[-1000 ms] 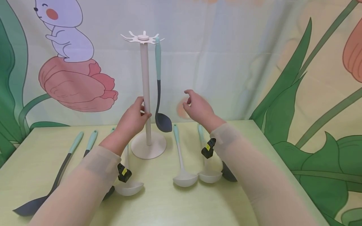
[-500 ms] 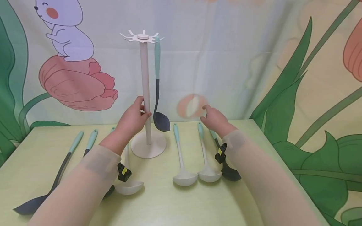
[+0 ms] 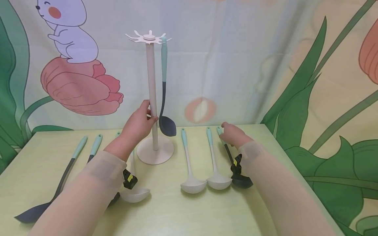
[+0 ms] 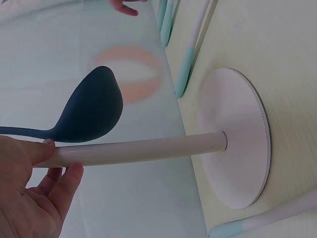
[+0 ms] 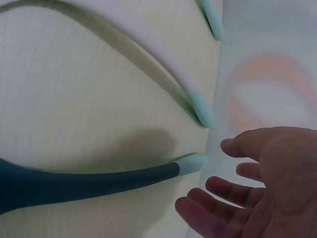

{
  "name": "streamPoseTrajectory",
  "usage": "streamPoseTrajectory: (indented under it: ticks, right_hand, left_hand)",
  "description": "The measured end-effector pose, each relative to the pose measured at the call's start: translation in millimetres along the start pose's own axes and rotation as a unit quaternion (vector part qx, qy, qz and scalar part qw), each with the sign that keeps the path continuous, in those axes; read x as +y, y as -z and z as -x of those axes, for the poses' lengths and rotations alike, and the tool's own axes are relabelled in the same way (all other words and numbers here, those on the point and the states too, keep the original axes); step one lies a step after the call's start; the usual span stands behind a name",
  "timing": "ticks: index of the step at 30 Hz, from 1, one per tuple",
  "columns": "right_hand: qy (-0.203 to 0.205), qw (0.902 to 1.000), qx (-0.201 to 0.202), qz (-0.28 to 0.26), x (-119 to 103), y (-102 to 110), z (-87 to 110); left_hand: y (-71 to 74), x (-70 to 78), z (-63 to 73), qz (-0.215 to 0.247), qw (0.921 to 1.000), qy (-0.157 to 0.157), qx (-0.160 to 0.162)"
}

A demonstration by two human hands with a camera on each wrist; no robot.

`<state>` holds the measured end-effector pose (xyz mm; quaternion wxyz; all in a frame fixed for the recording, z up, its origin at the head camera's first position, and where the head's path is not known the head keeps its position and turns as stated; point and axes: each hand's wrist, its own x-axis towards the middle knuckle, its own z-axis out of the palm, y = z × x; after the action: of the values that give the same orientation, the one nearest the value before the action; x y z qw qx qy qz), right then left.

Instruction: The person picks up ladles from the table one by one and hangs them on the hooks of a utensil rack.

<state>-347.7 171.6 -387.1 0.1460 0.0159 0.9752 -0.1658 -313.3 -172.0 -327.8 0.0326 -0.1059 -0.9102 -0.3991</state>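
We see a creased, cloth-like printed backdrop [image 3: 236, 65] rising behind a pale yellow-green table with faint wood grain [image 3: 165, 216]. At the far left the print shows green leaves, then a lilac-white cartoon animal [image 3: 72, 42] sitting on a pink flower [image 3: 81, 87]. Below, on the tabletop, we find a dark flat-bladed utensil with a mint handle [image 3: 35, 211], then another mint-handled dark utensil [image 3: 96, 145] partly hidden by the left sleeve [image 3: 76, 196]. Beside that forearm lies a white ladle with a mint handle [image 3: 136, 195].

Next, the left hand [image 3: 138, 124] curls thumb and fingers around the pole of a pale pinkish stand with a radiating hook top [image 3: 151, 78], whose round base rests flat on the table. From a hook on its right side hangs a dark-bowled ladle with a mint handle [image 3: 164, 65].

Farther right we have two white mint-handled ladles [image 3: 193, 186] lying near the back edge, then a black ladle with a mint handle [image 3: 242, 181]. The right hand [image 3: 233, 135], fingers loosely spread and holding nothing, is at that handle; we cannot tell whether they touch. Large printed green leaves [image 3: 333, 183] fill the far right.
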Motion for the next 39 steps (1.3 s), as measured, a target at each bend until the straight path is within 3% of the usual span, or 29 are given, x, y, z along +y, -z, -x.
streamPoseTrajectory:
  ticks: [7, 12, 25, 32, 39]
  right_hand:
    - [-0.044, 0.9972, -0.051, -0.034, 11.7, -9.6, -3.2]
    - [-0.065, 0.9946, -0.062, -0.052, 17.4, -18.5, -9.0]
    - [-0.073, 0.9882, -0.123, -0.055, 18.8, -16.2, -0.7]
    - [-0.075, 0.9877, -0.131, -0.041, 14.6, -17.5, -1.2]
    - [-0.063, 0.9862, -0.134, -0.075, 14.5, -17.1, 0.5]
  left_hand:
    - [-2.3, -1.4, -0.5, 0.004, 1.0000, 0.001, -0.003]
    - [-3.2, -1.3, 0.3, 0.008, 0.9999, 0.005, -0.005]
    - [-4.1, 1.6, -2.4, 0.004, 1.0000, -0.001, -0.002]
    - [-0.7, 2.8, -0.5, 0.008, 0.9999, 0.000, -0.007]
    - [0.6, 0.9, 0.5, 0.009, 0.9998, 0.009, -0.014]
